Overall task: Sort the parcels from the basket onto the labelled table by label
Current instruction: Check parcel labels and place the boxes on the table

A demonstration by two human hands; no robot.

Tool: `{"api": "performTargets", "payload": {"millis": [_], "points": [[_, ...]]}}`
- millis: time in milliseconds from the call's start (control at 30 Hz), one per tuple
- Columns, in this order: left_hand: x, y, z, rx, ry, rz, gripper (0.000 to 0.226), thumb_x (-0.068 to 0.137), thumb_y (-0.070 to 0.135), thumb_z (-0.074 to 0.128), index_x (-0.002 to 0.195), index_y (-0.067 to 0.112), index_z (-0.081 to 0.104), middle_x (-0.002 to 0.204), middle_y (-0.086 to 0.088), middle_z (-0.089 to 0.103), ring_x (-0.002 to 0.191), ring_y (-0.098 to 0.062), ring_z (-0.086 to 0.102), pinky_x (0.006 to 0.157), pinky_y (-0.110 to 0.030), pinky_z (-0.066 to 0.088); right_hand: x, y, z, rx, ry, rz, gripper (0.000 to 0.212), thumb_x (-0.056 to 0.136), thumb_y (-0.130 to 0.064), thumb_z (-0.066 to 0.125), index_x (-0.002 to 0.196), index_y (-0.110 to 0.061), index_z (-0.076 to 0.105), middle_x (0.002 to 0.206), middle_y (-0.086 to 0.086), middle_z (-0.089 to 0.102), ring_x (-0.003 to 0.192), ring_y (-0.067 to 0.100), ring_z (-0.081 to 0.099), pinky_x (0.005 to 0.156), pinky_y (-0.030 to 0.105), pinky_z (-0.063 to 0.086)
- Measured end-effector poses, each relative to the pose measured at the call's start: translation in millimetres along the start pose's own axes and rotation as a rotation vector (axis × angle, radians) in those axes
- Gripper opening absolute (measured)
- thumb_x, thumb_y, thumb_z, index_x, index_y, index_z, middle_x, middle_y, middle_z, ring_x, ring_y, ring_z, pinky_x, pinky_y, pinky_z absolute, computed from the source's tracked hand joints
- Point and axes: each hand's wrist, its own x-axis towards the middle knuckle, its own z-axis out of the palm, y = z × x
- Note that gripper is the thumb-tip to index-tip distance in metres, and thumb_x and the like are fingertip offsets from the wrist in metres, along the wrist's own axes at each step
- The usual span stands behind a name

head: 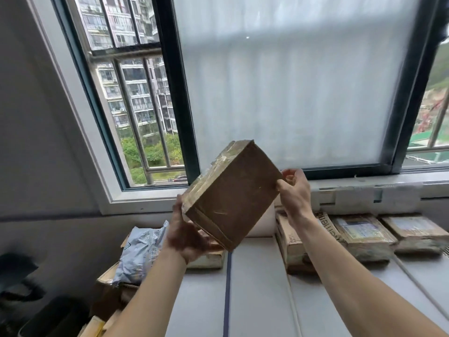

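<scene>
head view. a brown cardboard parcel (233, 193), wrapped at its edges in clear tape, is held tilted in the air above the table (257, 300) and in front of the window (291, 93); it touches nothing but the two hands. the left hand (187, 235) supports the parcel's lower left corner, thumb lying up the left edge and fingers curled beneath the box. the right hand (295, 190) grasps the upper right corner, thumb on the near face and fingers bent round behind it. no label can be made out on the faces turned to the camera.

on the pale table a dark blue tape line (227, 288) runs from the near edge towards the window, and a white strip (295, 310) runs likewise to its right. right of the strip, three cardboard boxes lie side by side along the far edge: a printed box (294, 242), a labelled box (362, 229) and a flat box (413, 227). left of the tape line, a low box (209, 260) lies partly hidden behind the left hand. further left, a grey mailer bag (141, 251) rests on a heap of cartons (109, 288). dark shapes at the lower left are too blurred to identify.
</scene>
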Motion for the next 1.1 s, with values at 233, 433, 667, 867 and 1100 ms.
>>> {"api": "performTargets", "payload": {"millis": [233, 433, 667, 867, 1100], "points": [[15.5, -12.8, 15.7, -0.091, -0.040, 0.105, 0.099, 0.066, 0.074, 0.076, 0.148, 0.025, 0.053, 0.148, -0.021, 0.056, 0.133, -0.051, 0.053, 0.103, -0.084, 0.031, 16.4, -3.0, 3.6, -0.045, -0.070, -0.071, 0.039, 0.094, -0.003, 0.059, 0.127, -0.020, 0.050, 0.114, 0.005, 0.061, 0.101, 0.015, 0.061, 0.082, 0.017, 0.051], [21.1, -15.4, 59.1, 0.203, 0.197, 0.516, 0.063, 0.077, 0.073, 0.064, 0.121, 0.028, 0.064, 0.118, -0.007, 0.074, 0.109, -0.029, 0.067, 0.097, -0.072, 0.047, 18.8, 6.5, 10.6, -0.141, -0.111, -0.001, 0.068, 0.099, -0.018, 0.065, 0.159, -0.020, 0.031, 0.146, 0.005, 0.048, 0.134, 0.021, 0.049, 0.118, 0.039, 0.038], [39.5, -18.8, 70.5, 0.845, 0.653, 1.044, 0.081, 0.045, 0.082, 0.073, 0.108, 0.033, 0.058, 0.129, 0.001, 0.036, 0.127, -0.021, 0.043, 0.111, -0.039, 0.041, 12.9, 13.4, 13.2, 0.017, -0.214, 0.345, 0.072, 0.093, -0.060, 0.060, 0.153, -0.026, 0.040, 0.143, 0.004, 0.054, 0.122, 0.022, 0.059, 0.101, 0.047, 0.051], [47.3, -36.1, 67.5, 1.370, 0.637, 1.447, 0.086, 0.056, 0.077, 0.079, 0.116, 0.019, 0.060, 0.138, -0.020, 0.041, 0.138, -0.042, 0.032, 0.114, -0.047, 0.033, -3.9, 17.8, 10.0, 0.306, -0.381, 0.606, 0.055, 0.092, -0.078, 0.047, 0.114, -0.030, 0.063, 0.123, 0.016, 0.066, 0.118, 0.031, 0.063, 0.108, 0.058, 0.044], [46.0, -54.3, 68.9, 1.542, 0.560, 1.575, 0.084, 0.065, 0.078, 0.075, 0.122, 0.021, 0.054, 0.141, -0.020, 0.037, 0.146, -0.047, 0.021, 0.118, -0.060, 0.030, -2.1, 34.3, 3.8, 0.613, -0.547, 0.700, 0.076, 0.072, -0.079, 0.071, 0.123, -0.023, 0.074, 0.130, 0.020, 0.068, 0.127, 0.043, 0.061, 0.110, 0.071, 0.037]]}}
